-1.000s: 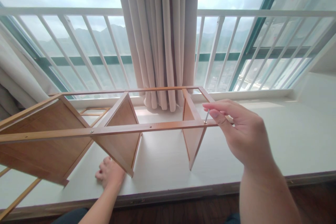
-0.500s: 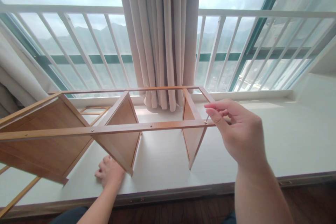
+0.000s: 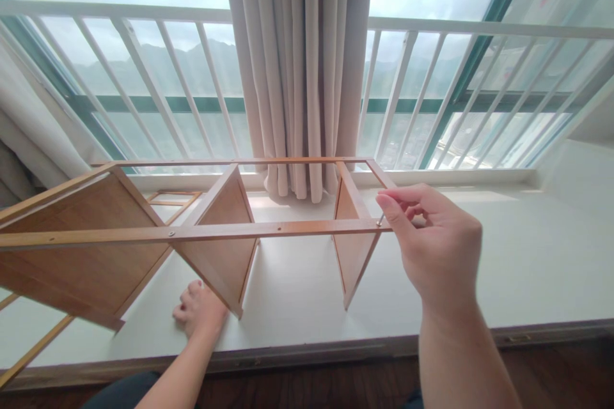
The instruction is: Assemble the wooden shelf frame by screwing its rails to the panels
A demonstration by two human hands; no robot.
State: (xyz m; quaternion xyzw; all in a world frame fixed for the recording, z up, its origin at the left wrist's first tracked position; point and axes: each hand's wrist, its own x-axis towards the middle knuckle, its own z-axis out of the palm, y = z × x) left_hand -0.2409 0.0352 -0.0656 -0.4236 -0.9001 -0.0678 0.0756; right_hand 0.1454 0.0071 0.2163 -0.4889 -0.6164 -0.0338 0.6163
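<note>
A wooden shelf frame [image 3: 302, 227] lies on its side on the white ledge, its slatless panels [image 3: 223, 236] standing on edge between two long rails. My right hand [image 3: 439, 239] is at the rail's right end, thumb and forefinger pinching a thin metal hex key [image 3: 382, 217]. The key's lower tip meets a screw [image 3: 378, 223] in the rail; most of the key is hidden by my fingers. My left hand [image 3: 201, 313] rests on the ledge below the frame, beside the middle panel, fingers curled in. Whatever it may hold is hidden. Another screw [image 3: 171, 234] sits farther left in the same rail.
Behind the frame, a beige curtain [image 3: 297, 77] hangs before the windows and a white railing [image 3: 167, 70]. A smaller wooden frame piece [image 3: 175, 198] lies beyond the shelf. The white ledge [image 3: 527, 255] ends in a dark front edge above a wood floor.
My right hand has turned slightly at the screw, with the hex key still pinched. The view has shifted a little; my left hand has stayed in place.
</note>
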